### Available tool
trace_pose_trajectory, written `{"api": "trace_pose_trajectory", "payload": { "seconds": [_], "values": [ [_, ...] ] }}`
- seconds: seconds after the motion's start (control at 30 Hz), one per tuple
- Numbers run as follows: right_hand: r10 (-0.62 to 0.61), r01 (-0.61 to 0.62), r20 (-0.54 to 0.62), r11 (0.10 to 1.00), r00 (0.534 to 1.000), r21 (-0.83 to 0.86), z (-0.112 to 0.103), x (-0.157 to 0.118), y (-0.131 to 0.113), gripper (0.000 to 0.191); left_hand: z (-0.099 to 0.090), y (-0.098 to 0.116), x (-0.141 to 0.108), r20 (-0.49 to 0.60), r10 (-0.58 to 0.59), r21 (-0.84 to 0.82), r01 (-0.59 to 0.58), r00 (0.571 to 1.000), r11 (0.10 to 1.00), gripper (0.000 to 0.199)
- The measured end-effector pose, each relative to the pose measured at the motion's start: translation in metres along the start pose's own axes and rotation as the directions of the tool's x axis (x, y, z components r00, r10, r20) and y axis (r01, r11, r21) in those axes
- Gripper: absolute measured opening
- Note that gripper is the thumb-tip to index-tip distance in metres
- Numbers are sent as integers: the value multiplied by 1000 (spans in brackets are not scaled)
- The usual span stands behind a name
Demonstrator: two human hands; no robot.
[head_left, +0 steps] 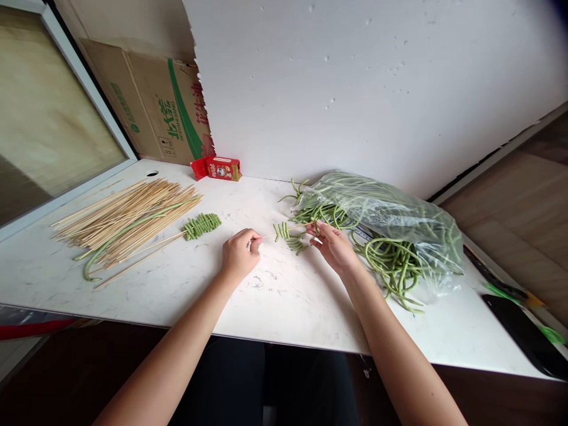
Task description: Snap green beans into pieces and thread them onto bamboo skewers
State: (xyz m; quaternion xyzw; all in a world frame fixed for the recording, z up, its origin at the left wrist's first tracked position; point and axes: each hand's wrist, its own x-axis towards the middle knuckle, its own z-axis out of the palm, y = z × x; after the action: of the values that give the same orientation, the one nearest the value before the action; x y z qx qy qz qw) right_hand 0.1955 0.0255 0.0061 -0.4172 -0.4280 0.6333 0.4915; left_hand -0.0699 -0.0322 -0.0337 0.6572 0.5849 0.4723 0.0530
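My left hand is closed on one end of a thin bamboo skewer, which points to the right above the white table. Several short cut pieces of long bean are threaded across the middle of that skewer. At its other end, my right hand pinches a short green bean piece between thumb and fingers, with its lower fingers curled loosely. Beneath the skewer, a few more cut pieces lie on the table beside my right hand.
A filled bean skewer lies left, by a pile of bare bamboo skewers with a whole long bean across it. A plastic bag of long beans spreads at right. A red box stands behind; a black phone-like object lies far right.
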Motion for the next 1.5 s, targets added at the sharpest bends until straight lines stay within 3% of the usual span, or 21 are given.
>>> {"api": "trace_pose_trajectory", "payload": {
  "seconds": [0.97, 1.5],
  "values": [
    [-96, 81, -83, 981, 992, -174, -1, 1, 3, 32, -5, 3, -1, 3, 17, 68, -17, 1000, 998, 18],
    [-327, 284, -66, 891, 943, -355, 3, 1, 11, 36, -7, 5, 0, 13, -18, 86, 17, 1000, 996, 19]
  ]
}}
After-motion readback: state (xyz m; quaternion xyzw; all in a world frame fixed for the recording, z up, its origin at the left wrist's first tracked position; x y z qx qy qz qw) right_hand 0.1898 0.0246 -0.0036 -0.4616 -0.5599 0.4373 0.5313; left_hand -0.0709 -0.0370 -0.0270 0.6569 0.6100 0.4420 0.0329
